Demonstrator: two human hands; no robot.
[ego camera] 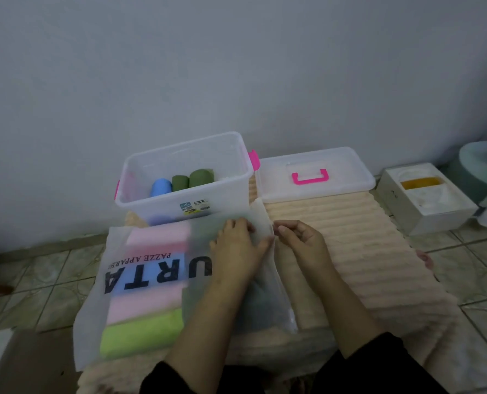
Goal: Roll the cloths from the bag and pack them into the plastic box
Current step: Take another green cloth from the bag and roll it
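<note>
A translucent white bag point(140, 282) with black lettering lies on a peach ribbed mat point(350, 251). Folded pink, blue and green cloths point(143, 334) show through it, and a darker cloth point(256, 305) sits near its right side. My left hand point(236, 248) rests flat on the bag's right part, thumb at the edge. My right hand point(302, 243) has curled fingers pinching that same edge. Behind the bag stands the clear plastic box point(233, 191) with pink latches. It holds a rolled blue cloth point(160, 187) and two rolled green cloths point(199, 178).
The box's clear lid point(347, 177) with a pink handle lies right of the box on the mat. A white foam block point(427, 200) sits on the tiled floor at the right, by the wall. Toes point(424, 258) show at the mat's right edge.
</note>
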